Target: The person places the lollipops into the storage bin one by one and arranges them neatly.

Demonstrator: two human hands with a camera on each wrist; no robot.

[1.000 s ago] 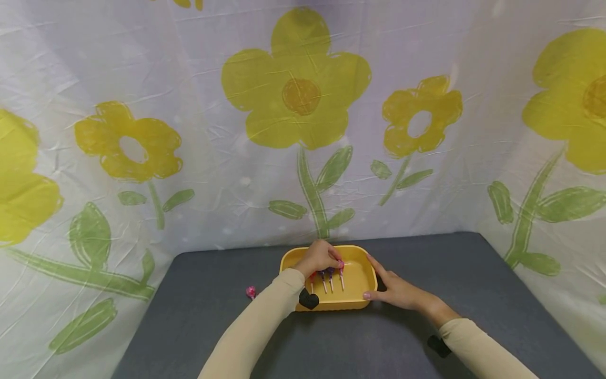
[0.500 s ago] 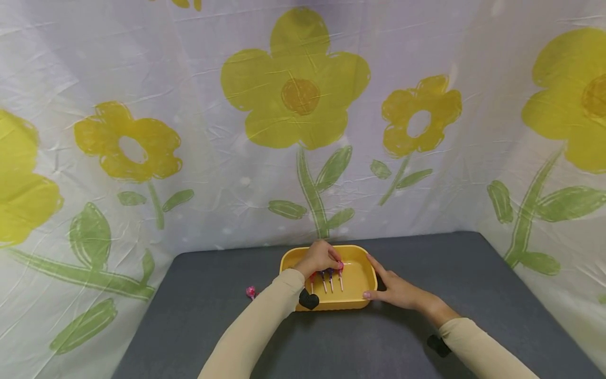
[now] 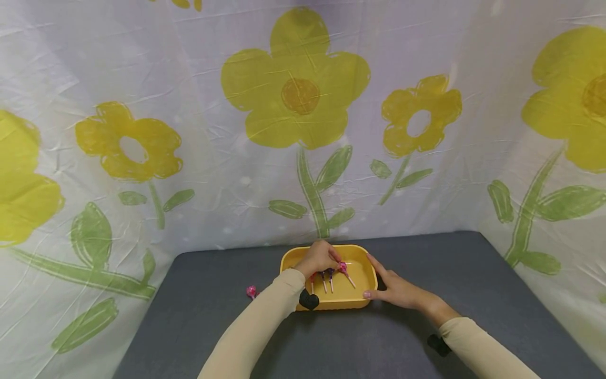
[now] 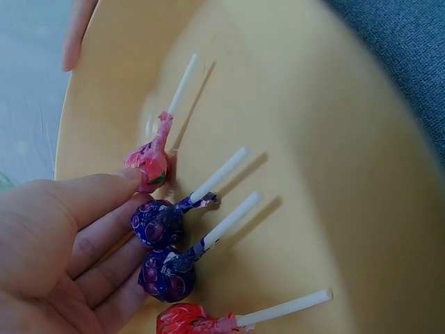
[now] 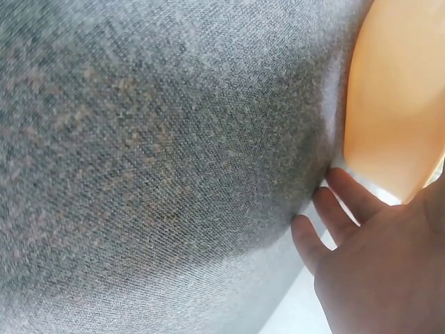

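My left hand (image 3: 318, 258) reaches into the yellow tray (image 3: 363, 276). In the left wrist view its thumb and forefinger pinch the wrapped head of a pink lollipop (image 4: 148, 165), whose white stick points away from the palm. Beside it lie two purple lollipops (image 4: 158, 224) and a red lollipop (image 4: 186, 320), lined up with their heads near my other fingers. My right hand (image 3: 397, 289) spans the tray's right end, with the thumb at the front corner and the forefinger along the far side. Its remaining fingers stretch out loosely beside the tray in the right wrist view.
Another pink lollipop (image 3: 251, 291) lies on the dark grey table (image 3: 213, 295), left of the tray and partly behind my left sleeve. A flower-printed cloth (image 3: 236, 210) hangs behind the table and along both sides.
The pink lollipop has turned in my left fingers: its stick pointed straight toward me and now slants to the right. My right hand and the tray have stayed in place.
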